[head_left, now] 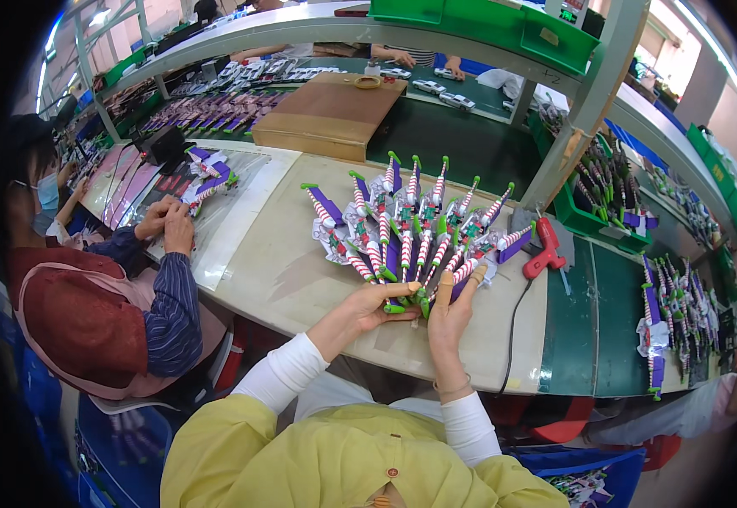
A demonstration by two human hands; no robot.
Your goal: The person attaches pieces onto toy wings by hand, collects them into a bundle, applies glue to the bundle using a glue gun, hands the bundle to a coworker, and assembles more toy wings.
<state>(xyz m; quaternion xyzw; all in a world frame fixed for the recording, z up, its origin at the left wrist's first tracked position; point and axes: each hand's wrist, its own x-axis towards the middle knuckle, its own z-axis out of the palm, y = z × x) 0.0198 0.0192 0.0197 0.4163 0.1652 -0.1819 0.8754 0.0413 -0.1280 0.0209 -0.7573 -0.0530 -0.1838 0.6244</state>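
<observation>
Yellow shirt (326,461) up front; left hand (370,306), right hand (451,320) pinch green-tipped pieces (394,309), undersides hidden, along the counter (267,271)'s near edge; glue gun (545,251) beyond.

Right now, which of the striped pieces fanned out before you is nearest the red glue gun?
The far-right striped piece, its purple panel slanting up toward the red glue gun; the fan's other pieces lie farther left.
</observation>
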